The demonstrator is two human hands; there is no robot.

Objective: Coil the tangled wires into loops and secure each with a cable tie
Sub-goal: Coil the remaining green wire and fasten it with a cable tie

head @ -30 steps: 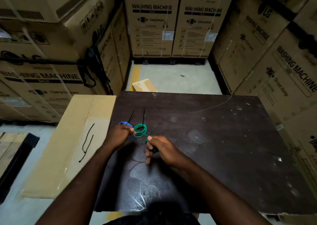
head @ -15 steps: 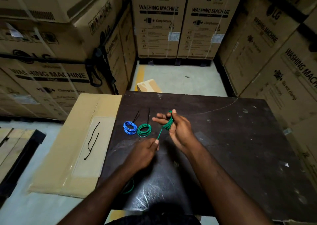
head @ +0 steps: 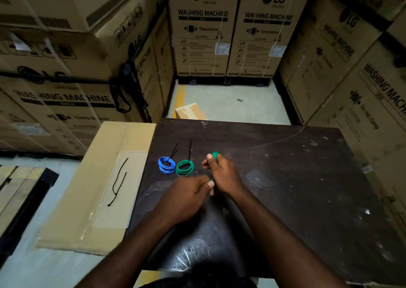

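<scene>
Head view: dark worktop (head: 285, 178), scuffed; its right half and far strip lie bare, left edge abutting a flattened cardboard sheet (head: 87, 200) carrying two loose black cable ties (head: 118, 178). Stacked washing-machine cartons (head: 202, 30) wall in left, back and right; a strip of concrete floor (head: 230, 105) shows beyond the far edge. Blue wire coil (head: 166, 165) and green wire coil (head: 185, 167), touching, each tied, sit left of centre. Right hand (head: 222, 171) closed around a green wire bundle (head: 215, 155); left hand (head: 193, 191) pinches its trailing end.
</scene>
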